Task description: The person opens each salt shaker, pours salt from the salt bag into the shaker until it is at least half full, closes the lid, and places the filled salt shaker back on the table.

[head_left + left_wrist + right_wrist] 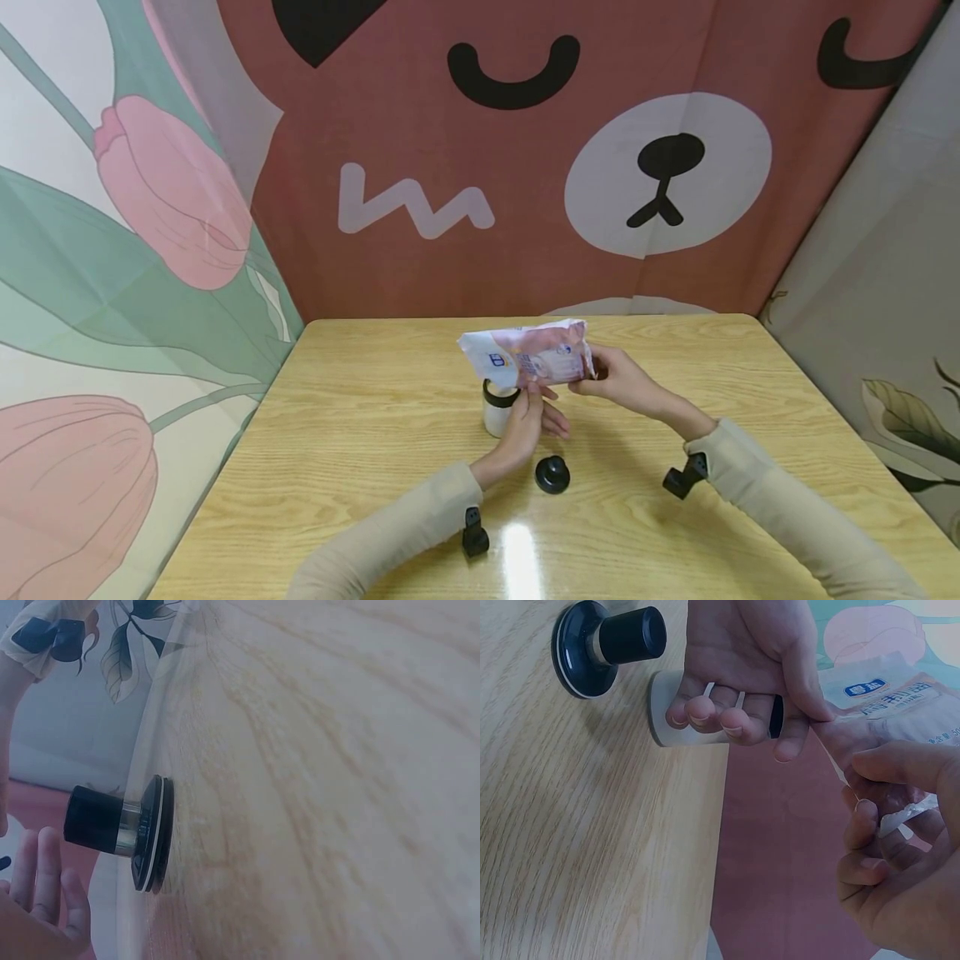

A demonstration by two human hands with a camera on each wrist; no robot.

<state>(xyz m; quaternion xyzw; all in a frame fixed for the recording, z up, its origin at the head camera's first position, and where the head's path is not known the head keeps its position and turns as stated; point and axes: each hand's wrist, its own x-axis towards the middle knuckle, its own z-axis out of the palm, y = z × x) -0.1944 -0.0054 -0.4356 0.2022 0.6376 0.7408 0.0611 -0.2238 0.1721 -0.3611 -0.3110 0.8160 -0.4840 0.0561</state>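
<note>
A pink-and-white printed plastic packet [528,354] is held tilted in the air, its left end over a white canister [495,418] with a black rim. My right hand [618,382] grips the packet's right end, the fingers curled round crumpled plastic in the right wrist view. With thumb and index finger my left hand [525,425] pinches the packet's lower edge, the other fingers loosely bent beside the canister. In the right wrist view the left hand [746,667] hides much of the canister [667,709]. The packet's contents cannot be seen.
A round black lid [552,474] with a knob lies on the wooden table [360,433], nearer to me than the canister. A patterned cloth [420,275] hangs behind the table's far edge, with further printed cloths at both sides.
</note>
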